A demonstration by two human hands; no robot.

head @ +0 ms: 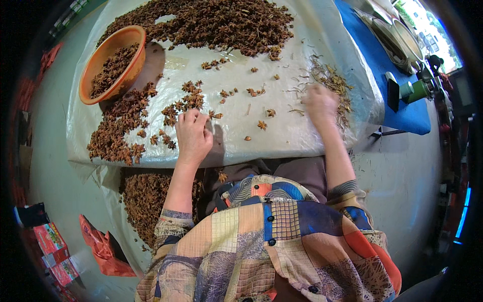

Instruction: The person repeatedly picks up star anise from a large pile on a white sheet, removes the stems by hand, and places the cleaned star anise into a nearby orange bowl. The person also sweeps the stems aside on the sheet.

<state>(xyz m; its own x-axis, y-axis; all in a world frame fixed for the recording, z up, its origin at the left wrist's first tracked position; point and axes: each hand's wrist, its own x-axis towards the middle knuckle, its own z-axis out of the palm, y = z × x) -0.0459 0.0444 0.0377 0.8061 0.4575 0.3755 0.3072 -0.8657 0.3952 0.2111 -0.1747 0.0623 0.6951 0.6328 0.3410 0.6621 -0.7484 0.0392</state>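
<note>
My left hand [194, 134] rests low over the plastic-covered table, fingers bent down at a small cluster of brown star anise [192, 100]. Its fingertips touch or nearly touch the pods; whether one is pinched is hidden. Blurred by motion, my right hand [322, 105] is curled beside a pile of dry stems and leaf bits [339, 85]. I cannot tell if anything is in it. Between the hands lie scattered single pods, among them one star anise [262, 125] and a few loose stems.
A large star anise heap [226, 22] covers the far side. At left, an orange plastic bowl [141, 56] of pods tilts beside a smaller heap [113, 132]. More star anise [147, 200] lies below the table's edge. A blue-covered surface [409, 119] adjoins at right.
</note>
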